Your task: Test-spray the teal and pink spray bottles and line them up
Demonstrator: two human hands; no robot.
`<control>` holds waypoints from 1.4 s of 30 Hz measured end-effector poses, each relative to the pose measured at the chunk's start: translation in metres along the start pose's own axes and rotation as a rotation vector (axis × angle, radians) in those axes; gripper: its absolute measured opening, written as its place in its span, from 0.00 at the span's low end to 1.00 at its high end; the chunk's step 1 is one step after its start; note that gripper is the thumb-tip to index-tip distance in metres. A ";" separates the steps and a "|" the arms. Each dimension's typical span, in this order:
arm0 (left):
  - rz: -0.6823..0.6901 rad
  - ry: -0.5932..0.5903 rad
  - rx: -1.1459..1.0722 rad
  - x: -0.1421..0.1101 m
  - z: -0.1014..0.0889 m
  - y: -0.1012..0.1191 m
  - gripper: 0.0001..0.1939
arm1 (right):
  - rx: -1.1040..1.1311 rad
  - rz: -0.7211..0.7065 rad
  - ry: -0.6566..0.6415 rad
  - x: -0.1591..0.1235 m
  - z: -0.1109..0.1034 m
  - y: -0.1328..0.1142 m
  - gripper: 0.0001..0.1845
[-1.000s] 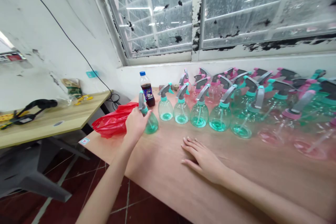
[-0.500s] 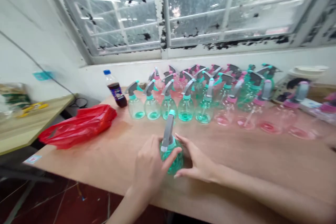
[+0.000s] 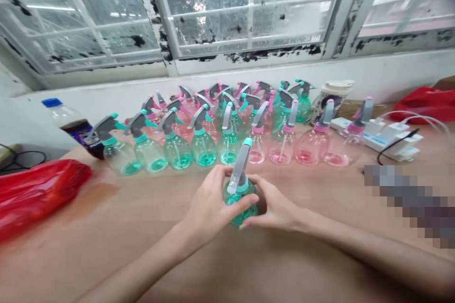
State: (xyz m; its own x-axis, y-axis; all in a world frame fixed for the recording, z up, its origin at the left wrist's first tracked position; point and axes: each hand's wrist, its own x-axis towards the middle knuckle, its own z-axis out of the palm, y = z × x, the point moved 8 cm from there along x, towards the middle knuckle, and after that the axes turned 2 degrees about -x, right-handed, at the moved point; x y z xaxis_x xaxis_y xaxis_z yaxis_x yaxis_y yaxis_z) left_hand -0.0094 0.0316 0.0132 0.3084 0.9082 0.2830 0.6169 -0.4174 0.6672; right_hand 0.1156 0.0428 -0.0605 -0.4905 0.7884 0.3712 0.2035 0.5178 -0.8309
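A green spray bottle (image 3: 242, 185) with a grey trigger head and teal nozzle tip stands upright in the middle of the table. My left hand (image 3: 213, 199) wraps its left side, the thumb lying across the front. Against the right side is my right hand (image 3: 277, 206), curved with the fingertips behind the bottle and the thumb low at its base. Just beyond both hands runs a front row of similar bottles, including a green bottle (image 3: 204, 151) and a pink bottle (image 3: 313, 149). More pink and green bottles crowd behind that row.
A cola bottle (image 3: 80, 135) leans at the left in view, above a red plastic bag (image 3: 42, 189). To the right are a white power strip (image 3: 391, 139) with cables, a lidded cup (image 3: 332, 97) and another red bag (image 3: 426, 104). A pixelated patch covers something at right.
The view has swung to the right, bringing the power strip and second red bag into sight. Both hands stay around the green spray bottle, which now appears closer to the front row.
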 end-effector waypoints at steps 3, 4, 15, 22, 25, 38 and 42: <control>-0.013 -0.015 -0.181 0.018 0.009 0.011 0.28 | -0.027 0.006 0.008 -0.003 -0.010 0.008 0.49; -0.003 -0.019 -0.228 0.024 0.013 0.015 0.29 | -0.025 0.002 0.004 -0.003 -0.011 0.010 0.49; 0.153 0.042 -0.382 0.042 0.023 0.024 0.11 | -0.231 -0.198 -0.113 0.004 -0.017 0.010 0.52; 0.176 0.012 -0.367 0.039 0.021 0.024 0.12 | -0.427 -0.256 -0.267 -0.002 -0.030 0.029 0.33; 0.163 -0.034 -0.354 0.040 0.018 0.024 0.11 | -0.429 -0.246 -0.241 -0.003 -0.032 0.028 0.28; 0.159 -0.065 -0.369 0.047 0.014 0.021 0.15 | -0.772 -0.152 -0.002 -0.003 -0.037 0.034 0.15; 0.125 -0.039 -0.342 0.044 0.012 0.024 0.06 | -0.807 -0.125 0.032 -0.005 -0.037 0.035 0.14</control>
State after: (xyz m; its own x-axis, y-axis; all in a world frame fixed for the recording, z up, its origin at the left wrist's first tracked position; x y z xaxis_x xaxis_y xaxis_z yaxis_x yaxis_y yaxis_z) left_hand 0.0278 0.0609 0.0337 0.3973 0.8463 0.3549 0.2974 -0.4846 0.8226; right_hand 0.1564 0.0691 -0.0765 -0.5280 0.7115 0.4635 0.7022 0.6728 -0.2329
